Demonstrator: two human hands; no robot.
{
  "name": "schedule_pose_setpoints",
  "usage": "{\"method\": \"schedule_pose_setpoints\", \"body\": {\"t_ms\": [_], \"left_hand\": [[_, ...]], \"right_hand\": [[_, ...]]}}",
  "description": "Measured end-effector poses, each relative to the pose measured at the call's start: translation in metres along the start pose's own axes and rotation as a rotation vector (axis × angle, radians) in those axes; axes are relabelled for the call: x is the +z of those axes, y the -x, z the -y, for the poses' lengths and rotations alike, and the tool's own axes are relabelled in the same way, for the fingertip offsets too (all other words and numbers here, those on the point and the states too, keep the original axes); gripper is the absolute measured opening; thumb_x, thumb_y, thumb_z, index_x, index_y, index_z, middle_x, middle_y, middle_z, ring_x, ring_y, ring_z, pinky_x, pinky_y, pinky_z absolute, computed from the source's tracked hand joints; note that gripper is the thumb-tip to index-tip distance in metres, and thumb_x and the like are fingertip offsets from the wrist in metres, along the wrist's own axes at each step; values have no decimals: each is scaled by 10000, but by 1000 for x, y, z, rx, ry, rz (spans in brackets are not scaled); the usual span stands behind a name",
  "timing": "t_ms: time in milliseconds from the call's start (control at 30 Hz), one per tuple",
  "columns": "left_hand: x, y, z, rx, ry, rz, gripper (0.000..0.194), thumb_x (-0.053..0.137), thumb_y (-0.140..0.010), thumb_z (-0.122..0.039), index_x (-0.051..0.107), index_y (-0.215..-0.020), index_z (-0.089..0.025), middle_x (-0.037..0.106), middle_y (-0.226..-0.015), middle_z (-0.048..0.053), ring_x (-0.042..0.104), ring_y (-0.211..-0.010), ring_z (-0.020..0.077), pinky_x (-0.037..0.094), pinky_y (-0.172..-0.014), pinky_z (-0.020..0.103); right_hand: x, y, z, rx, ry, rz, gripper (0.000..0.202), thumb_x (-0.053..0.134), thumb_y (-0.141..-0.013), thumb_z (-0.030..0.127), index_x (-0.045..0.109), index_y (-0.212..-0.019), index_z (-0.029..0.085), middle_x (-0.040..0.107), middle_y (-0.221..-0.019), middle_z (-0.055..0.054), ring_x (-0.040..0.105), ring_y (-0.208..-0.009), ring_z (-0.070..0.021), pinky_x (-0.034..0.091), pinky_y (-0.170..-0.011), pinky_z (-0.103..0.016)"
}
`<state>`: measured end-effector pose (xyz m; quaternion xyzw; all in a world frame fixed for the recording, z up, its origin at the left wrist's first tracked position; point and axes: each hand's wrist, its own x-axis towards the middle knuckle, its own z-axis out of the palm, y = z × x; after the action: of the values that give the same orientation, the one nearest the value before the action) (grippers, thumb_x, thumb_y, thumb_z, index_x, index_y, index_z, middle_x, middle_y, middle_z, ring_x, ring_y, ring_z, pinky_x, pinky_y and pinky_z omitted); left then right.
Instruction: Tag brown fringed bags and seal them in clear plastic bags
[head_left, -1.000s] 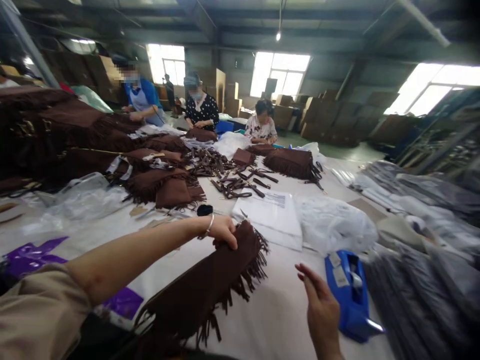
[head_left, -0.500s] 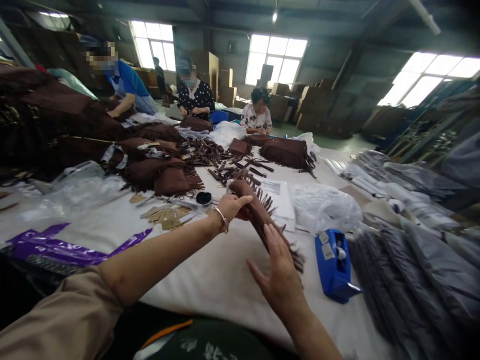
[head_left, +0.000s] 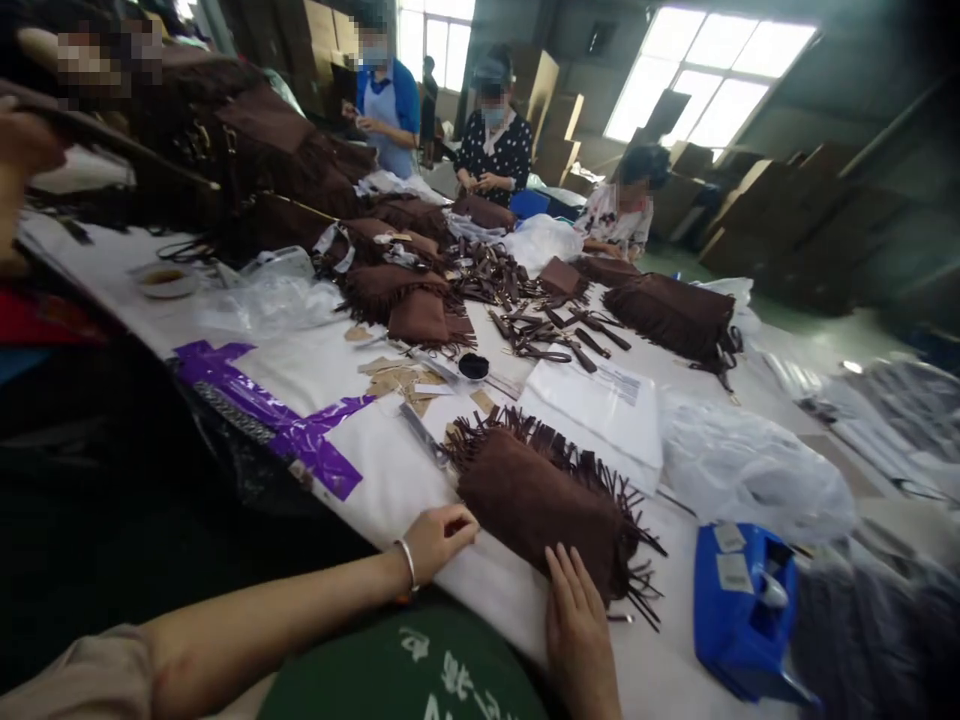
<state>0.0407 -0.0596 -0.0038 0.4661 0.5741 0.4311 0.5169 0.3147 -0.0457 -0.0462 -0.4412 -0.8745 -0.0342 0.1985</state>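
Nearest, at 6 o'clock: right hand (head_left: pixel 577 625), laid flat with fingers spread, fingertips touching the near edge of the brown fringed pouch (head_left: pixel 540 495); it holds nothing, and appears to press the piece down so it lies flat.

At 7 o'clock: left hand (head_left: pixel 439 538), bracelet at the wrist, fingers loosely curled on the surface (head_left: pixel 360 450) just beside the pouch's near left corner. Nothing seems to be pinched between them, though the fingertips are partly hidden.

Centre: the pouch lies flat on the white surface, fringe fanned out along its far and right edges, clear of other goods.

At 4 o'clock: blue tape dispenser (head_left: pixel 742 610), near the pouch and within the right hand's reach.

At 2 o'clock: crumpled clear plastic bag (head_left: pixel 750 465); beside it, towards centre, a stack of white sheets (head_left: pixel 592 405).

At 10 o'clock: purple tape strips (head_left: pixel 277 420) stuck along the surface edge.

At 12 o'clock: loose brown straps (head_left: pixel 540 335) in a heap, more fringed pouches (head_left: pixel 420 305) either side.

Farthest: three other persons (head_left: pixel 491 150) working at the surface's far end.
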Motion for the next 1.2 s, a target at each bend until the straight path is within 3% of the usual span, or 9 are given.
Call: {"method": "schedule_pose_setpoints", "body": {"t_ms": [100,167,433,500,633,767,933,1033,1200], "left_hand": [[-33,-5,2,413,-524,-134,271,536,-832,-271,611,-1069,-163,627,-1061,85,528,-1044,226,377,-980,396],[-50,-21,3,525,-792,-166,449,551,-787,-181,520,-1233,-142,538,-1245,114,397,-1219,274,287,-1056,441],[-85,-76,-19,476,-1192,-156,519,519,-764,-109,493,-1282,-90,618,-1022,154,506,-1039,286,277,-1021,480],[-97,-72,-33,423,-1094,-128,529,513,-760,-98,494,-1288,-112,624,-1015,152,510,-1049,286,290,-1013,468],[-106,-47,-46,38,-650,-56,310,535,-792,-207,644,-1077,-153,658,-976,132,589,-951,281,405,-899,422],[-83,-24,-32,-205,-230,110,269,558,-811,-358,680,-852,-122,688,-734,82,613,-576,175,482,-593,281],[-55,-20,-14,-382,516,-1,387,593,-804,-465,627,-953,-110,657,-695,44,532,-486,89,433,-497,190],[-51,-24,-18,-397,637,-11,247,618,-807,-343,631,-860,-102,647,-678,43,546,-500,84,457,-522,179],[-45,-27,-48,-383,671,41,159,580,-819,-230,630,-844,-81,696,-837,126,631,-628,126,512,-601,202]], "right_hand": [[-2,-23,10,-7,27,14,560,421,-879,194,289,-1424,197,330,-1468,-80,274,-1353,-272,306,-1076,-483],[-3,-43,12,-31,53,46,583,421,-858,145,292,-1423,206,299,-1485,-71,258,-1361,-271,293,-1084,-481],[-19,-97,-9,-42,43,-33,691,326,-758,0,325,-1410,228,453,-1393,-35,413,-1279,-211,356,-1059,-412],[-26,-106,-14,8,30,-68,674,329,-757,6,363,-1392,229,474,-1376,-43,447,-1252,-216,378,-1044,-408],[-29,-115,-11,107,-44,-67,664,317,-750,-2,395,-1373,216,464,-1382,-55,432,-1265,-224,420,-1019,-410],[-25,-102,8,24,-185,-101,612,311,-795,5,416,-1356,225,482,-1363,-46,346,-1322,-231,387,-1049,-471],[-17,-75,50,-191,-449,14,437,403,-874,85,523,-1254,267,609,-1202,-36,491,-1188,-182,463,-986,-376],[-1,-81,75,-52,-512,161,423,438,-884,171,470,-1305,196,561,-1266,-92,469,-1204,-221,442,-1000,-404],[29,-119,100,299,-735,177,514,577,-802,361,502,-1254,127,549,-1248,-170,477,-1174,-330,357,-1012,-503]]}}
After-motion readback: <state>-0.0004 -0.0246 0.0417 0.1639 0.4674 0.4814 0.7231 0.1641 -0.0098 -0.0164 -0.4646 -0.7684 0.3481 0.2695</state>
